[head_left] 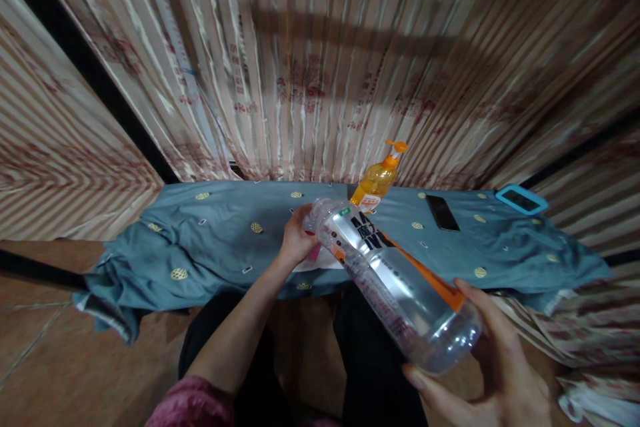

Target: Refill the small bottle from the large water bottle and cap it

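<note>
A large clear plastic bottle [400, 280] with a silver and orange label lies tilted across the front of my view, its neck toward the upper left. My left hand [299, 237] is closed around the neck end, its fingertips partly hidden behind the bottle. At the base, my right hand [505, 367] grips the bottle between thumb and fingers. Beneath the neck, beside my left hand, shows a bit of something pink [314, 252]; whether my hand touches it I cannot tell. A white sheet or cloth [325, 261] lies under it, mostly covered by the bottle.
Behind the bottle stands a pump bottle [375, 183] of yellow liquid with an orange top. A dark phone [443, 213] and a blue-framed device [521, 199] lie to the right on the grey-blue cloth [215, 240]. Striped curtains [310, 80] hang behind; dark poles flank the table.
</note>
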A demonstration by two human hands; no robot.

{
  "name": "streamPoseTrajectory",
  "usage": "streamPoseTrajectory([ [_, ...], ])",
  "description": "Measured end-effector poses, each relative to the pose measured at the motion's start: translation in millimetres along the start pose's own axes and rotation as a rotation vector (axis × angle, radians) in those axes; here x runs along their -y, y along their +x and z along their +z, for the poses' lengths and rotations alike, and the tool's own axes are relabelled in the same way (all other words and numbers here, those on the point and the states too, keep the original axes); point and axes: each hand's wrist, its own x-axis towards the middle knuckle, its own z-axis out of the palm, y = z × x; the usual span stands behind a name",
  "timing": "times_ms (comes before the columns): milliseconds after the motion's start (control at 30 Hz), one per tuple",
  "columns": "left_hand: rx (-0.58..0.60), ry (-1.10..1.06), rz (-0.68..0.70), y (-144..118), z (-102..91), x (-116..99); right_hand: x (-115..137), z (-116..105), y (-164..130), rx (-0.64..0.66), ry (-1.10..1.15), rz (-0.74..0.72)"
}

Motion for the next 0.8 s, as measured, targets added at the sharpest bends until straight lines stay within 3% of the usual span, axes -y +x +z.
streamPoseTrajectory([
  [433,0.011,-0.021,-0.004,0.0,-0.5,-3.6,5.4,3.5,-3.3,-0.013,-0.029,0.043],
  [633,0.018,-0.023,0.007,-0.1,-1.6,-2.4,1.8,-0.1,0.0,0.001,-0.012,-0.016],
  [800,0.020,-0.038,0.009,-0.8,-0.7,-0.1,1.4,0.1,-0.7,-0.004,0.013,0.039],
])
